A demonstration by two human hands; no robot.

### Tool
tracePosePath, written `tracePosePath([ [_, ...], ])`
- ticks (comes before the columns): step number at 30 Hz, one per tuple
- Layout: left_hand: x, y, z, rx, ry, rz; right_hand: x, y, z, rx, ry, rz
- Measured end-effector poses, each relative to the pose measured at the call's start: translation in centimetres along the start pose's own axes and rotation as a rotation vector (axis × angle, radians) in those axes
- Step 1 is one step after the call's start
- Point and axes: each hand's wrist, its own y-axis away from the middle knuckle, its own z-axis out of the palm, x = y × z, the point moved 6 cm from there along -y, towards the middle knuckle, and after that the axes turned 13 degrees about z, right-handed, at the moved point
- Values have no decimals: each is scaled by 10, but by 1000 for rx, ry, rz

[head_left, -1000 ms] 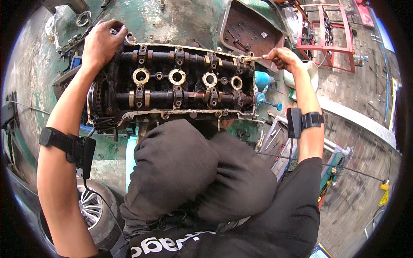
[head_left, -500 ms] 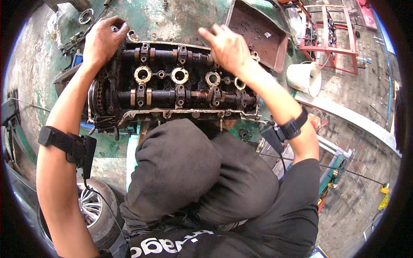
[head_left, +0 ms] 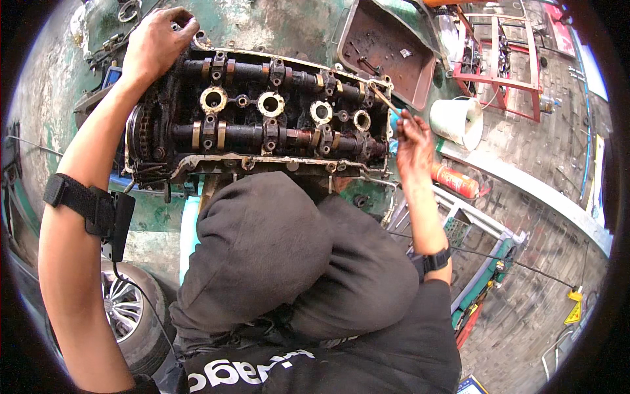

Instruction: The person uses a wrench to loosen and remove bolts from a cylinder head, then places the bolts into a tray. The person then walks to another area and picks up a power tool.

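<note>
- Resting curled left hand point(head_left: 159, 43) at far left corner of engine head point(head_left: 271, 126); cannot tell if gripping.
- Pinching thin stick point(head_left: 388, 101) in right hand point(head_left: 416, 146), with tip at far right corner.
- Facing engine head just beyond knees point(head_left: 262, 243), near tray point(head_left: 412, 80).

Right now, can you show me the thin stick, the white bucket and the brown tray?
Thin stick point(head_left: 387, 99): head view, middle of its length.
White bucket point(head_left: 446, 120): head view, outer side.
Brown tray point(head_left: 408, 76): head view, bare bottom.
</note>
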Motion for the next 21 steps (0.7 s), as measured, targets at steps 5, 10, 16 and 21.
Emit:
tracePosePath([
  [5,5,-1,-5,88,-38,66,-15,-97,10,34,43,182],
  [10,2,-1,-5,80,-2,44,-28,-106,126,-73,769,-182],
  [16,0,-1,-4,70,-40,23,6,4,180,-445,1569,-1068],
  [21,-1,-1,-2,51,-20,29,-3,44,98,-296,1004,-641],
])
